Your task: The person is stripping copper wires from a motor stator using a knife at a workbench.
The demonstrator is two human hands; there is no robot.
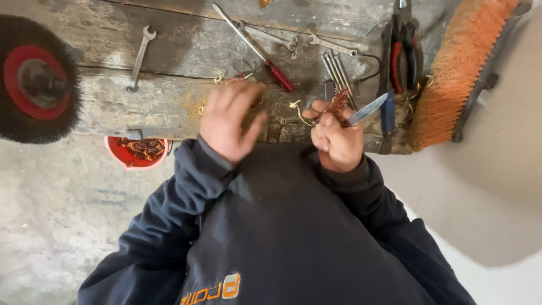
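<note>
My right hand [337, 144] is shut on a small knife [361, 113] with a reddish-brown handle; its bare blade points up and to the right over the edge of the worn wooden bench [169, 107]. Thin yellowish wire strands [298, 110] curl just left of that hand. To the left, my left hand [228, 121] hovers over the bench edge, blurred by motion, with its fingers spread and its back towards me; nothing shows in it. Both forearms are in dark blue sleeves.
On the bench lie an open-end wrench [140, 56], a red-handled screwdriver [279, 76], two more wrenches [333, 45], several metal rods [337, 70], red-and-black pliers [403, 56], a blue-handled tool [388, 113] and an orange-bristled brush [460, 68]. A black wire wheel [34, 79] is at the left. A red bucket [121, 152] of copper scraps stands below.
</note>
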